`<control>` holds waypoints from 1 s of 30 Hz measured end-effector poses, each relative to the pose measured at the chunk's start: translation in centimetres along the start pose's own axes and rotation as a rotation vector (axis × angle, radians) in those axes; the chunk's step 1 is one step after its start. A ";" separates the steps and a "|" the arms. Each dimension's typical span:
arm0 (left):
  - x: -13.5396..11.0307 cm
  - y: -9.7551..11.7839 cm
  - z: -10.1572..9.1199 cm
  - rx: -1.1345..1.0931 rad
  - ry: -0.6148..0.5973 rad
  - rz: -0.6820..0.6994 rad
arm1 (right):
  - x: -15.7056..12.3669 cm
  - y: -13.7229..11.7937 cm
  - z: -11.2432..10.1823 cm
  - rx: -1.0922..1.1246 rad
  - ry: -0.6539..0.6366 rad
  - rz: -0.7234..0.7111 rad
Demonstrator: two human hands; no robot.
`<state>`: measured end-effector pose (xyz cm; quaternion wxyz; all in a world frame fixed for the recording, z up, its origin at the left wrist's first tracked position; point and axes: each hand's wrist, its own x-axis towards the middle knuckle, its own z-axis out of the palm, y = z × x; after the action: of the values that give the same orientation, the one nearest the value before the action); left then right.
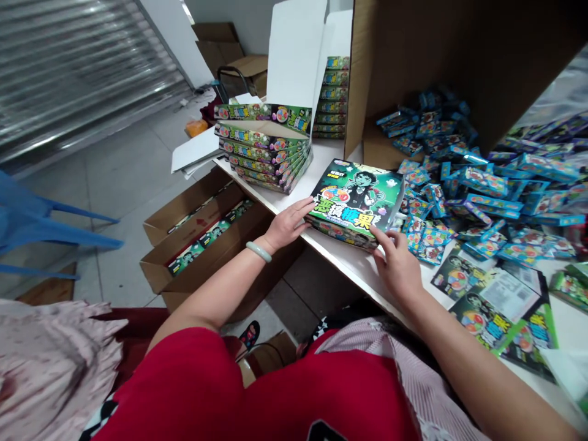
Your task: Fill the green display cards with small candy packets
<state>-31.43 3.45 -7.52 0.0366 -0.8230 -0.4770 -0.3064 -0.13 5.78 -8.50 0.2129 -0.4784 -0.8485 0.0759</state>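
Note:
A closed green and black candy box (351, 190) with a cartoon figure and large printed characters lies on the white table. My left hand (287, 225), with a pale bangle on its wrist, holds the box's left front corner, the fingers along its edge. At the front right corner, my right hand (397, 260) grips the box with its thumb and fingertips. The undersides of the fingers are partly hidden. Just beyond my left hand stands a leaning stack of open candy boxes (264, 150), the top one with its white lid raised.
Many small blue candy packs (487, 184) spill from a large cardboard carton (408, 49) on the right. Flat printed sheets (482, 318) lie near my right forearm. On the floor, open cartons (158, 269) hold green boxes. A blue plastic stool (41, 220) stands left.

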 end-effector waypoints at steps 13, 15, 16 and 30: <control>1.8 2.2 2.1 -0.095 0.173 -0.218 | 0.2 0.5 -1.2 -0.050 -0.030 -0.096; 1.7 2.1 1.9 -0.118 0.136 -0.231 | 0.2 0.7 -0.9 -0.044 -0.039 -0.112; 1.6 2.1 1.7 -0.148 0.118 -0.260 | 0.2 0.8 -0.9 -0.035 -0.052 -0.118; 3.9 6.0 -2.8 -0.416 0.057 -0.741 | 2.7 -0.9 -4.8 0.510 0.099 0.144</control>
<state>-26.48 2.24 -1.76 -0.2297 -0.5767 -0.6674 -0.4113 0.00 7.23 -3.07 0.3619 -0.4716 -0.7543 0.2787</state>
